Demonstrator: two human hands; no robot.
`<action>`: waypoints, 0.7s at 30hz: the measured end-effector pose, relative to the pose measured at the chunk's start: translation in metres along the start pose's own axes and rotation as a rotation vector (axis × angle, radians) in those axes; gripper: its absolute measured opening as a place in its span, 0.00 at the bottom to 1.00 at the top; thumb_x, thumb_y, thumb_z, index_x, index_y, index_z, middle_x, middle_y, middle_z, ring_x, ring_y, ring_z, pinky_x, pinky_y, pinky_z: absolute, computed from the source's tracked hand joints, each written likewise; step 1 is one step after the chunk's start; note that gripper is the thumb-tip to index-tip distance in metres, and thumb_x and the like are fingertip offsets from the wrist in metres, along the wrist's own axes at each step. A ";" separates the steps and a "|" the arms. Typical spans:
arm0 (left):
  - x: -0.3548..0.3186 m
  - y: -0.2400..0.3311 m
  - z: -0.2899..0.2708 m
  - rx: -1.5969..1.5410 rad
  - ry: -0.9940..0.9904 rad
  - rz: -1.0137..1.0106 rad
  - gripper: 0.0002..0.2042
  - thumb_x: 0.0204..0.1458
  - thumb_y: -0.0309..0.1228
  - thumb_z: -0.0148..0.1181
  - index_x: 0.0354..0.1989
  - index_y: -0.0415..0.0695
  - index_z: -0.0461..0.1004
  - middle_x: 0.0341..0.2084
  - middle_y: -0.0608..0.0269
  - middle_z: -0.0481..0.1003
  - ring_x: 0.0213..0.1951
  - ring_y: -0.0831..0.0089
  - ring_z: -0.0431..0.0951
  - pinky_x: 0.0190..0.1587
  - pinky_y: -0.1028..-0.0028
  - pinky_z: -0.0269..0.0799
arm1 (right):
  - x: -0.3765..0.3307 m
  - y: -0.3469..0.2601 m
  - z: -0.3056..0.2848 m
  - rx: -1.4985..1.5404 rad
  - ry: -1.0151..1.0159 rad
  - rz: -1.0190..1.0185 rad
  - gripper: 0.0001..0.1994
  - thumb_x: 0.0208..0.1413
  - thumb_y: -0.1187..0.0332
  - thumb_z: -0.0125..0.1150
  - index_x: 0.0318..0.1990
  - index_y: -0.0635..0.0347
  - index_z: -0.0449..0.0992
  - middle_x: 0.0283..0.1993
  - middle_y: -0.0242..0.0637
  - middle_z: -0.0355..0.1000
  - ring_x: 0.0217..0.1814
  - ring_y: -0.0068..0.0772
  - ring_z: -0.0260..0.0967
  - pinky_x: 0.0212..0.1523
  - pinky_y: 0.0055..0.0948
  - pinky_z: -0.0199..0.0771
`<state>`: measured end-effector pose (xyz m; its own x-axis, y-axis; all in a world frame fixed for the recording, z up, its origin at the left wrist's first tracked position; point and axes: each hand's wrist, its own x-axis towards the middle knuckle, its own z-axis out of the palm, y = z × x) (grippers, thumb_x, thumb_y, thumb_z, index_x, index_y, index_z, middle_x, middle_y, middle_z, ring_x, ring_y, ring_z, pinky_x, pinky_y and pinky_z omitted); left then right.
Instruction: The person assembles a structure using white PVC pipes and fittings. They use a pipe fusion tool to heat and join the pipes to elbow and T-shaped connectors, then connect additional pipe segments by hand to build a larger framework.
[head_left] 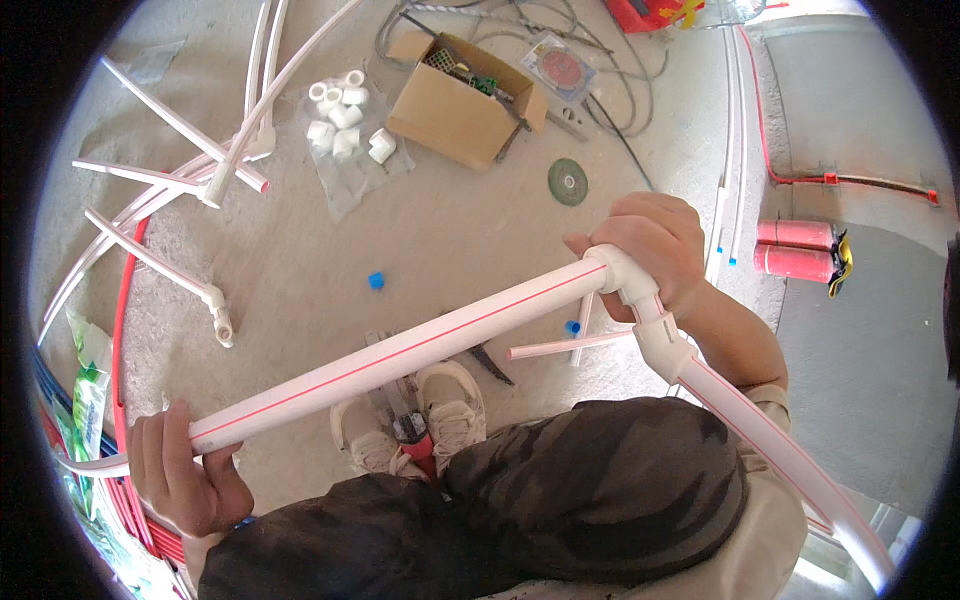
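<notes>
A white plastic pipe [400, 358] with a red stripe slants across in front of my knees. My left hand [185, 470] is wrapped round it near its left part. At its upper right end sits a white elbow fitting [618, 270], joined to a second angled fitting [662, 345]. From there another striped pipe [790, 465] runs down to the lower right, past my leg. My right hand [655, 240] is closed on the elbow from behind, its fingertips partly hidden. Between my shoes stands a tool with a red part [415, 440], largely covered by my legs.
Several cut pipes with fittings [215, 185] lie at the left, beside red tubing [125, 330]. Loose white fittings [345, 115] rest on a plastic bag. Behind are a cardboard box [450, 115] of tools, a grinding disc [568, 182] and cables. Red rolls [795, 250] lie right.
</notes>
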<state>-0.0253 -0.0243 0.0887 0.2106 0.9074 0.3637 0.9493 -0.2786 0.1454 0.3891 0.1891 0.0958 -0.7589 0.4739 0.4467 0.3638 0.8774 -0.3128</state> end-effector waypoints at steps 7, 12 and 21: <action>0.006 0.006 -0.006 0.026 0.069 0.005 0.22 0.67 0.40 0.58 0.52 0.27 0.73 0.28 0.46 0.74 0.27 0.54 0.73 0.30 0.59 0.68 | 0.021 0.006 -0.024 -0.117 0.070 -0.179 0.15 0.42 0.64 0.75 0.30 0.60 0.74 0.21 0.35 0.62 0.16 0.35 0.62 0.16 0.31 0.58; 0.007 0.007 -0.009 0.031 0.073 0.003 0.20 0.67 0.38 0.57 0.52 0.28 0.72 0.27 0.45 0.73 0.26 0.53 0.73 0.29 0.58 0.66 | 0.027 0.011 -0.025 -0.140 0.153 -0.245 0.19 0.45 0.57 0.75 0.31 0.61 0.73 0.21 0.34 0.64 0.15 0.33 0.61 0.15 0.30 0.56; 0.015 0.002 -0.006 -0.041 0.096 0.043 0.19 0.62 0.36 0.61 0.49 0.28 0.73 0.24 0.46 0.72 0.23 0.51 0.70 0.28 0.59 0.62 | 0.022 0.003 -0.025 -0.070 0.048 -0.104 0.15 0.45 0.60 0.73 0.29 0.58 0.74 0.21 0.33 0.64 0.17 0.38 0.63 0.17 0.33 0.59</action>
<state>-0.0215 -0.0136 0.0999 0.2257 0.8605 0.4568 0.9292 -0.3310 0.1643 0.3873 0.2044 0.1257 -0.7686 0.3813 0.5137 0.3224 0.9244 -0.2037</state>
